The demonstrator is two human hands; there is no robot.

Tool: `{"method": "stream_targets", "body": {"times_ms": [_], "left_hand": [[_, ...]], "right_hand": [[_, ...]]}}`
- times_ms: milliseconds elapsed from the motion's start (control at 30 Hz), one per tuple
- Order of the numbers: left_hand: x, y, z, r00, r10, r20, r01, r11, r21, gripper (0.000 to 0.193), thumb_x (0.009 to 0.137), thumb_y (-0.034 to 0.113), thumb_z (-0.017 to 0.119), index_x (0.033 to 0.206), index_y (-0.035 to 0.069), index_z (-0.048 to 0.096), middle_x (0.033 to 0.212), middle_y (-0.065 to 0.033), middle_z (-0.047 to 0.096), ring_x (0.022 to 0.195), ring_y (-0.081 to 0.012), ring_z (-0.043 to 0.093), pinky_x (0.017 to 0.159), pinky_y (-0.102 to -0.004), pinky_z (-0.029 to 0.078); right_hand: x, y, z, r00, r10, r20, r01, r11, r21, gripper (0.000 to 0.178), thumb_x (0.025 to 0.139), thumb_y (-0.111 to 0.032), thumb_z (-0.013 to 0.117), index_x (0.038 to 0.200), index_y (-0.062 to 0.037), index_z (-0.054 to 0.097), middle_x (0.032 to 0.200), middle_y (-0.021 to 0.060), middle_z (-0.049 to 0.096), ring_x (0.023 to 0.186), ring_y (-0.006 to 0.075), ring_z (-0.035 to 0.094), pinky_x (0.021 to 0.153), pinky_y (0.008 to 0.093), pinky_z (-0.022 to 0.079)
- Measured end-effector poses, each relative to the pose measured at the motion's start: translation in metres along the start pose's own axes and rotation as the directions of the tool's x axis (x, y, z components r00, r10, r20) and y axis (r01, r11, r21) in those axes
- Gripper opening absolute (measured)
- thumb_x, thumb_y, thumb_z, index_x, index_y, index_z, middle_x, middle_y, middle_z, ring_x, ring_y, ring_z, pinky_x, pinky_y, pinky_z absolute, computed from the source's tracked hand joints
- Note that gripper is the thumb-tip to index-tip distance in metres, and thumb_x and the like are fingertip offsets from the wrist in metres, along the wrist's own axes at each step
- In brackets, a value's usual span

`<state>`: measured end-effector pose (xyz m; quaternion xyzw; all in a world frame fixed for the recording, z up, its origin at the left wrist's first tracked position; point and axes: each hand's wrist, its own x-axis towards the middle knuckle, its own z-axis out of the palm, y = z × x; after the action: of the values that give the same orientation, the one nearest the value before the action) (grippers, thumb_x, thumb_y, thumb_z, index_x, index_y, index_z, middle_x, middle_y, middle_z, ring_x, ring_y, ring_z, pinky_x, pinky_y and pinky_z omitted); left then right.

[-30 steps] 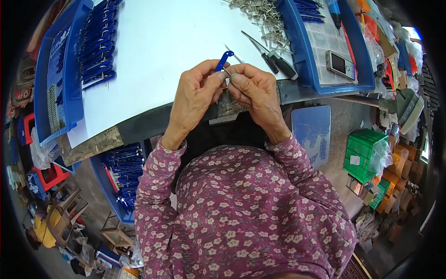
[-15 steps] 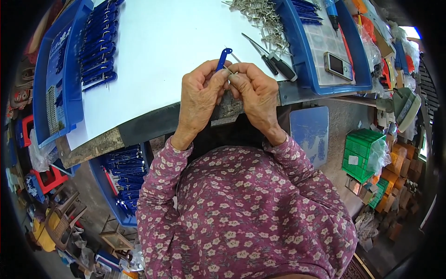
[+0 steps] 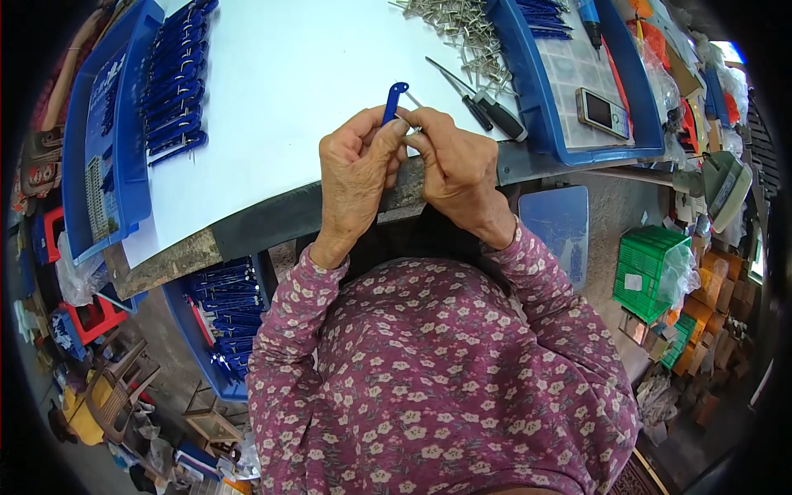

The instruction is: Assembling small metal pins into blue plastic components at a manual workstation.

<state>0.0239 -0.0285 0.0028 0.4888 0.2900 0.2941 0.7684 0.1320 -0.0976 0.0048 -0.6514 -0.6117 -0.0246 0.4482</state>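
Upright in my left hand (image 3: pixel 356 177), pinched between thumb and fingers, is a narrow blue strip (image 3: pixel 393 102) with a rounded, bent head and small holes. My right hand (image 3: pixel 464 169) is closed beside it, its thumb and fingertips meeting the left fingertips at the strip's lower end. What the right fingertips pinch is hidden. Just beyond them shows a thin silvery rod (image 3: pixel 413 99); whether it is held cannot be told. Both hands are over the near table edge. To their right lie a black-handled screwdriver (image 3: pixel 502 115) and a second thin dark-handled tool (image 3: pixel 478 114).
White paper (image 3: pixel 289 91) covers the table. A row of blue assembled pieces (image 3: pixel 175 91) lies left, beside a blue tray (image 3: pixel 132 181). Metal T-shaped parts (image 3: pixel 474 37) are heaped at the far right, next to another blue tray (image 3: pixel 540 99) holding a phone (image 3: pixel 602 114). Below stands a blue bin (image 3: pixel 194 330).
My right hand has rolled over and its fingers have curled more. The thin metal piece seen between the fingertips is now mostly hidden. My left hand still holds the blue strip.
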Motion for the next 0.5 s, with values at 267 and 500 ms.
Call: {"method": "stream_targets", "body": {"times_ms": [267,500], "left_hand": [[0.004,0.006,-0.004,0.996,0.004,0.085,0.023,0.948,-0.318,0.022,0.087,0.010,0.052,0.103,-0.005,0.054,0.063,-0.0007,0.050,0.044,-0.0018,0.032,0.038,-0.0157,0.024],[0.007,-0.002,-0.012,0.993,0.016,0.113,0.026,0.931,-0.364,0.026,0.089,0.011,0.049,0.106,-0.008,0.051,0.066,0.0012,0.046,0.048,-0.0013,0.032,0.040,-0.0153,0.025]], "right_hand": [[0.012,-0.012,-0.003,0.999,0.033,-0.041,-0.028,0.994,0.105,0.015,0.078,-0.001,0.056,0.093,-0.0009,0.058,0.068,0.0113,0.058,0.048,0.0199,0.055,0.043,0.0269,0.040],[0.005,-0.016,-0.004,0.966,0.223,0.132,-0.245,0.952,0.185,0.013,0.080,-0.001,0.055,0.093,0.0017,0.056,0.058,0.0088,0.055,0.043,0.0095,0.047,0.040,0.0234,0.035]]}}
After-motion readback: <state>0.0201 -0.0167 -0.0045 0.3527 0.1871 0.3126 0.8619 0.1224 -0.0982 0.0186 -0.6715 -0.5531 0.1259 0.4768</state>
